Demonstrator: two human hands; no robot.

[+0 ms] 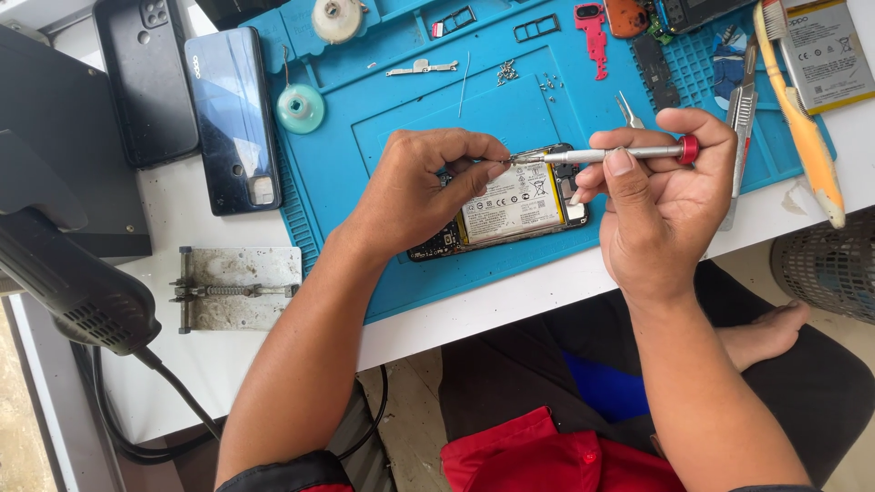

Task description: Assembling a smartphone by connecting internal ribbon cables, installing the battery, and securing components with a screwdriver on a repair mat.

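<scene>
Screwdriver, slim and silver with a red cap, pinched in the right hand, grip closed around the shaft, thumb on top, tip pointing to nine o'clock. Tip met by the left hand, thumb and forefinger pinched narrow right at the point, whether on a screw too small to tell. Just beneath, opened phone with its white battery showing, flat on the blue mat, partly covered by both hands. At twelve o'clock of the phone, loose screws on the mat. At nine o'clock, dark blue phone back on the white table. At three o'clock, yellow toothbrush across the mat edge. At eight o'clock, metal clamp plate.
</scene>
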